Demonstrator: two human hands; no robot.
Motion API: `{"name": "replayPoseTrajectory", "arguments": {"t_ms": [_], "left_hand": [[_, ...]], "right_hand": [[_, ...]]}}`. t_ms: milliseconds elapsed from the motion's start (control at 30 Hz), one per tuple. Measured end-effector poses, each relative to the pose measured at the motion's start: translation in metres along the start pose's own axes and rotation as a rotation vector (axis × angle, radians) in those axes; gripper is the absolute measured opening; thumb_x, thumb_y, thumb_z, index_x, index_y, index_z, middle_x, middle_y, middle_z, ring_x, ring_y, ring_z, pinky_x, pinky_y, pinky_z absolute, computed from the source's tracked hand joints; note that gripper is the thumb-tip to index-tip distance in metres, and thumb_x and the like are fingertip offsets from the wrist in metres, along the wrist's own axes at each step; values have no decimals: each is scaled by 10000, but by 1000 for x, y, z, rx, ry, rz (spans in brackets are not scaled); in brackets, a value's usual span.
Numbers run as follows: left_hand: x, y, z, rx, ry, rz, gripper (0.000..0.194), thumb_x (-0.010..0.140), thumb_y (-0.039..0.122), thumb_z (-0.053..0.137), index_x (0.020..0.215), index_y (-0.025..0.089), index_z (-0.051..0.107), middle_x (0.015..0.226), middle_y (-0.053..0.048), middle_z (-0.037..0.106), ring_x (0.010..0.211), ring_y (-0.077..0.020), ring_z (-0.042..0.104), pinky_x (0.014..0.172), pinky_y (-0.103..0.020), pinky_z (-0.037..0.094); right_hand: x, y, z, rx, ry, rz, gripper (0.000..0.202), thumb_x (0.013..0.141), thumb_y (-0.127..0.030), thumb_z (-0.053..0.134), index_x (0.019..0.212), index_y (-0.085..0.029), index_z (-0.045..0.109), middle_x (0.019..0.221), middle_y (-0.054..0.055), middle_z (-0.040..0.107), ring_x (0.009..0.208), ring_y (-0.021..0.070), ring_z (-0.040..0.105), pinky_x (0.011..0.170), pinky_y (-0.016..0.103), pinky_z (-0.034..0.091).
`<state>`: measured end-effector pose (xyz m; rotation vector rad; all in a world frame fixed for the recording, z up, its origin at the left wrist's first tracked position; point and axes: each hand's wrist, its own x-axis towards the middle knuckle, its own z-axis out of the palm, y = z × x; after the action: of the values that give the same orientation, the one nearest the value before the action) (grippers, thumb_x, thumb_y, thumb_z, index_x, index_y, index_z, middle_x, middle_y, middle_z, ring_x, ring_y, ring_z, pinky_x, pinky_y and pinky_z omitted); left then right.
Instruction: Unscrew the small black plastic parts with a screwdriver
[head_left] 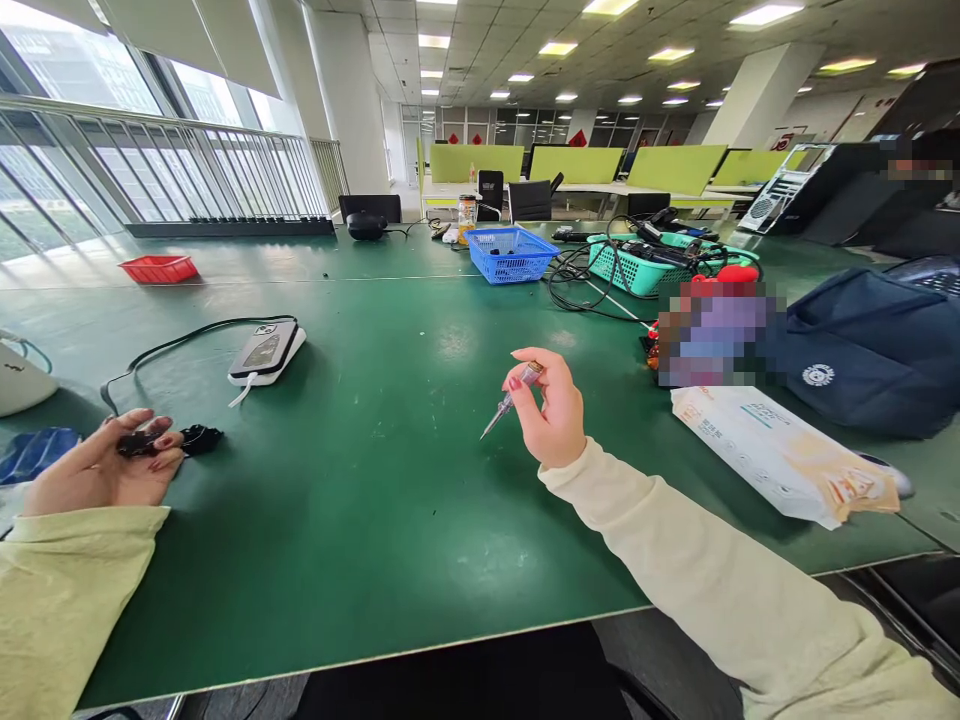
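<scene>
Above the middle of the green table (360, 560), my right hand (559, 410) grips a small screwdriver (504, 408) with a see-through handle. Its thin metal tip points down and to the left, seemingly just over the tabletop. At the left edge, my left hand (105, 475) is turned palm up, fingers curled around a small black part (139, 442) whose exact kind I cannot make out. Another black piece (202, 438) shows just beyond those fingertips; whether it joins the held part is unclear.
A phone (266, 345) lies on a white block with a cable. Farther back are a red tray (159, 269), a blue basket (513, 255) and a green basket (637, 268) full of cables. A tissue pack (780, 450) and dark blue bag (877, 350) stand right.
</scene>
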<state>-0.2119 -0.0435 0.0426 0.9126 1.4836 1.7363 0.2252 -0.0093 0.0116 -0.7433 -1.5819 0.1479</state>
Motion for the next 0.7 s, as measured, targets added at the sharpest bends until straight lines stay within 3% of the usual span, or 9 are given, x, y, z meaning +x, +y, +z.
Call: {"name": "replayPoseTrajectory", "arguments": {"t_ms": [100,167,233,333,400,533,600,700], "left_hand": [[17,-2,-10,-94,-1,-200,396,458,23,685,810,186,611,787,-13,613,699,-142,539,516,-204,492],[25,-6,-16,18,25,-212,398,474,4,678,820,186,606,735,1,640,707,-140,577,553,-191,513],[25,-12,-16,137,11,-142,329,566,86,726,845,200,594,714,4,657,725,-147,608,577,-190,519],[13,-19,-10,292,-22,125,251,686,273,742,884,218,598,755,16,661,760,-140,632,649,-199,520],[2,-19,-5,507,-11,274,255,747,364,688,959,229,645,794,14,671,739,-131,618,654,-199,481],[-13,-9,1,932,111,334,410,763,520,647,1085,279,727,639,36,602,543,-121,465,507,-198,302],[-14,-6,2,912,164,334,441,716,531,690,1074,280,747,607,40,569,539,-123,452,483,-190,274],[-10,-8,2,729,201,349,419,672,433,741,1046,244,749,764,16,652,642,-126,535,514,-171,351]], "right_hand": [[0,0,0,-12,-7,7,186,985,-279,509,1165,-243,538,793,-1,656,678,145,639,679,312,562],[0,-1,0,-16,-14,9,185,988,-295,508,1164,-245,540,791,-2,656,675,145,641,677,313,564],[0,-1,0,-14,-16,5,188,989,-301,511,1166,-245,540,792,-2,656,675,146,641,677,315,564],[0,-1,0,-11,-15,8,188,986,-295,514,1165,-244,541,791,-3,653,676,145,640,674,310,563],[-1,-1,0,-10,-19,11,186,981,-279,518,1161,-242,546,790,-4,650,677,142,637,681,308,563],[-2,-1,1,-6,-32,12,194,971,-259,523,1162,-238,546,795,0,656,682,142,635,686,306,560],[-2,-1,1,-4,-33,18,195,972,-266,519,1163,-239,544,794,1,659,684,145,634,685,308,559],[-2,-1,1,-5,-36,24,195,973,-279,518,1162,-239,544,792,0,658,684,146,636,691,312,558]]}}
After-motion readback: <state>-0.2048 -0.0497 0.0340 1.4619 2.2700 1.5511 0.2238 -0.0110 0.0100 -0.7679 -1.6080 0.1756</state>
